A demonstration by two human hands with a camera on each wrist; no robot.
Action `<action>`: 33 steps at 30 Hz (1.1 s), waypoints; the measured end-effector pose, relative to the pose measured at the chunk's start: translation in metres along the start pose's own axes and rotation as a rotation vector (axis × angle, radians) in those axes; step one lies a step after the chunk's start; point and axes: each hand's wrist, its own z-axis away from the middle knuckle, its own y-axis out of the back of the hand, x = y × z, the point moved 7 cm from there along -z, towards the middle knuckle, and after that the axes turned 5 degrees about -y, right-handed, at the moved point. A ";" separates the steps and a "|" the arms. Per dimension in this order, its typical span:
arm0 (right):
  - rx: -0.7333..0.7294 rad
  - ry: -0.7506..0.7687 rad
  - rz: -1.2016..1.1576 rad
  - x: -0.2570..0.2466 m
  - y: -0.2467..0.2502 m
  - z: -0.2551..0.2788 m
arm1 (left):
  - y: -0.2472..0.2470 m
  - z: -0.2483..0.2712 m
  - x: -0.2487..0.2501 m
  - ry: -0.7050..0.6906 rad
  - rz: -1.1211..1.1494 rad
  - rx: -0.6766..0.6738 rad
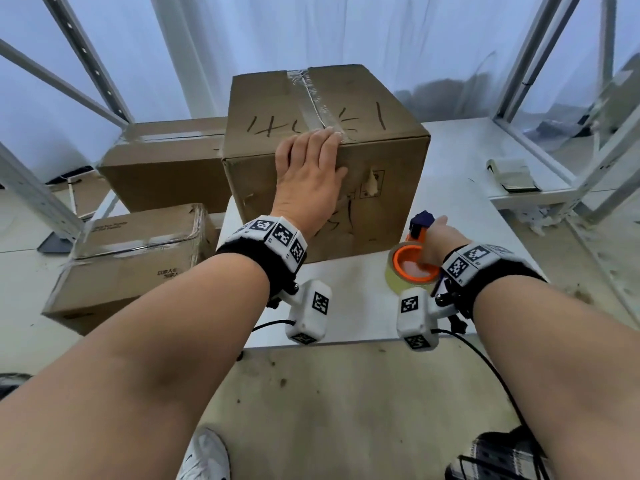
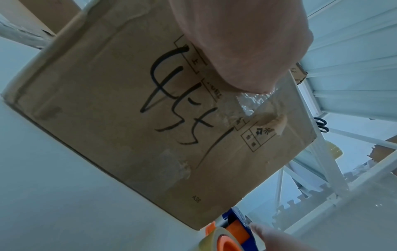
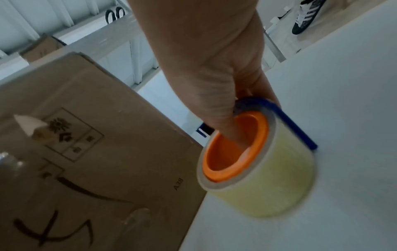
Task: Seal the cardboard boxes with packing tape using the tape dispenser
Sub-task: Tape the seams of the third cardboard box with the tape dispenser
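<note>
A tall cardboard box (image 1: pixel 388 188) with black marker writing stands on the white table (image 1: pixel 363 306). Clear tape (image 1: pixel 313 98) runs along its top seam and down over the near edge. My left hand (image 1: pixel 308 171) lies flat against the box's near face, fingers straight, fingertips on the tape at the top edge. The same box (image 2: pixel 96 118) fills the left wrist view. To the right of the box, my right hand (image 1: pixel 438 242) grips the orange and blue tape dispenser (image 1: pixel 414 263), thumb inside the orange core (image 3: pixel 227 152) of the yellowish roll (image 3: pixel 270 183).
Two more taped cardboard boxes (image 1: pixel 166 168) (image 1: pixel 131 265) sit left of the tall one. A white metal rack frame (image 1: pixel 561 98) rises on the right, with a small pale object (image 1: pixel 512 174) on a low shelf. My shoes (image 1: pixel 207 459) show on the floor below.
</note>
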 end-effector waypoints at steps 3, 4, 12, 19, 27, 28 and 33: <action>0.104 0.054 0.006 -0.003 0.012 0.004 | -0.001 -0.001 -0.002 0.023 0.024 -0.082; 0.143 0.050 -0.025 -0.002 0.020 0.005 | -0.001 -0.003 -0.003 0.024 0.034 -0.108; 0.485 -0.014 -0.463 0.031 0.093 0.050 | 0.003 -0.018 -0.004 -0.026 0.102 -0.344; 0.604 0.379 -0.883 0.002 0.159 0.109 | 0.028 -0.017 0.010 -0.024 0.148 -0.509; 0.303 0.887 -0.600 -0.097 0.171 0.155 | 0.060 -0.012 -0.042 0.117 0.304 -0.625; 0.301 0.894 -0.591 -0.105 0.172 0.154 | 0.056 -0.004 -0.057 0.109 0.188 -0.695; 0.134 0.875 -0.611 -0.126 0.150 0.149 | 0.050 0.015 -0.079 0.033 0.283 -0.668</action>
